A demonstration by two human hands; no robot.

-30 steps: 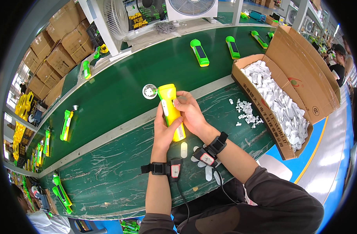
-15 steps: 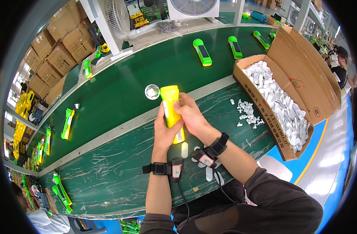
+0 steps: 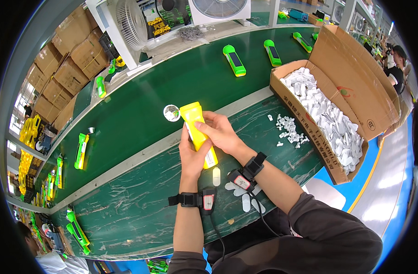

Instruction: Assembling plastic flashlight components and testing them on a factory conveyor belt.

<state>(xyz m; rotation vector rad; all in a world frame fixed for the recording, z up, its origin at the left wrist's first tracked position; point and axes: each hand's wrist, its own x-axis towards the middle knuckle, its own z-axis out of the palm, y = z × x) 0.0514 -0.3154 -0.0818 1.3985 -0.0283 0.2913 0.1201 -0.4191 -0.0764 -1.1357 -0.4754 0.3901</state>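
Both my hands hold a yellow flashlight body (image 3: pixel 195 121) above the green bench, its wide head end pointing away from me. My left hand (image 3: pixel 190 157) wraps the lower left side of it. My right hand (image 3: pixel 222 133) grips it from the right, fingers laid across its top face. A round silver reflector (image 3: pixel 171 113) lies on the green conveyor belt (image 3: pixel 140 105) just left of the flashlight's head. Small white plastic strips (image 3: pixel 238 192) lie on the bench near my wrists.
An open cardboard box (image 3: pixel 350 91) full of small white parts stands at the right, with loose white parts (image 3: pixel 289 128) beside it. Green flashlights (image 3: pixel 234 59) ride the belt. Fans and stacked cartons stand behind. Another person (image 3: pixel 396 64) is at far right.
The flashlight has stayed between my hands with little shift; my right fingers have slid slightly along its top face. The green flashlights on the belt have crept rightward.
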